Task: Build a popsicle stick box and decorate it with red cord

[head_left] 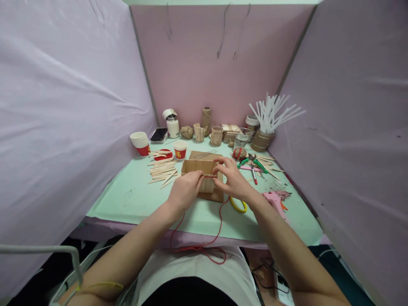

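Note:
A small box (195, 165) built of wooden craft sticks, with a scalloped top rim, stands on a piece of brown cardboard (217, 196). My left hand (187, 187) is closed at the near rim, thumb and fingertips pinching the red cord (220, 221) against it. At the right corner, my right hand (234, 180) curls its fingers around the rim, with the same cord at its fingertips. The loose cord drops over the table edge and bunches on my lap. Beneath my right wrist, a yellow loop-shaped handle (239, 207) lies partly hidden.
Loose craft sticks (163, 170) and paper cups (139, 142) lie left. Green-handled pliers (251, 161), a red-tipped pen (254, 175) and a pink glue gun (274, 202) are right. Behind stand a white jar (172, 126), twine ball (187, 132), glass of water (242, 138) and white sticks (270, 112).

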Available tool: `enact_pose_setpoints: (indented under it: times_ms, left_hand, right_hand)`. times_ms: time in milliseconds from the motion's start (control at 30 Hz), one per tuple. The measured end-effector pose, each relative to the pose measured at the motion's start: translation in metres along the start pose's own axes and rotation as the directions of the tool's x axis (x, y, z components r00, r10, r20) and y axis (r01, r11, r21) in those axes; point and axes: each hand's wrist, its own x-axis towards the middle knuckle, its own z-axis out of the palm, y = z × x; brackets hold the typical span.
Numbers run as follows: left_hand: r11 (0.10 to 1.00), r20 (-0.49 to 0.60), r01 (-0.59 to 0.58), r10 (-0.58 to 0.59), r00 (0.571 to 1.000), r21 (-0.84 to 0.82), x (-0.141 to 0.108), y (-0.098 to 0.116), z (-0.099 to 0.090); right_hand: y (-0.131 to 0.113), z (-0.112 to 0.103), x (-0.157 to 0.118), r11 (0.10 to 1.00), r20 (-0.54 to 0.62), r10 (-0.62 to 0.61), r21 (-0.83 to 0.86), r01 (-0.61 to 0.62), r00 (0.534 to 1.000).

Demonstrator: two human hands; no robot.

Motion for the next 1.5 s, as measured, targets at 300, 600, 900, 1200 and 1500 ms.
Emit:
enact_pose_setpoints:
  times_ms: [300, 600, 900, 1200, 1500]
  left_hand:
    - [1.0, -0.023, -0.019, 0.02, 1.0, 0.006, 0.0, -0.001, 0.001]
    - [0.998, -0.053, -0.008, 0.011, 0.999, 0.06, -0.006, 0.0, -0.003]
    - [0.992, -0.034, -0.101, 0.104, 0.994, 0.08, 0.007, 0.023, -0.021]
    - [0.994, 0.096, -0.06, 0.069, 0.993, -0.094, 0.032, 0.029, -0.002]
    - [0.992, 0.084, -0.075, 0.084, 0.993, -0.105, 0.033, 0.027, 0.001]
  right_hand:
    - [-0.002, 0.005, 0.001, 1.0, -0.002, 0.009, 0.0, -0.009, 1.0]
    - [0.0, -0.004, -0.01, 0.997, -0.007, 0.045, 0.059, -0.045, 0.999]
    - [0.005, -0.014, -0.029, 0.987, -0.052, 0.129, 0.108, -0.122, 0.99]
    - [0.003, -0.009, -0.04, 0.974, -0.078, 0.179, 0.155, -0.166, 0.981]
    - [0.002, -0.001, -0.043, 0.973, -0.099, 0.176, 0.169, -0.158, 0.979]
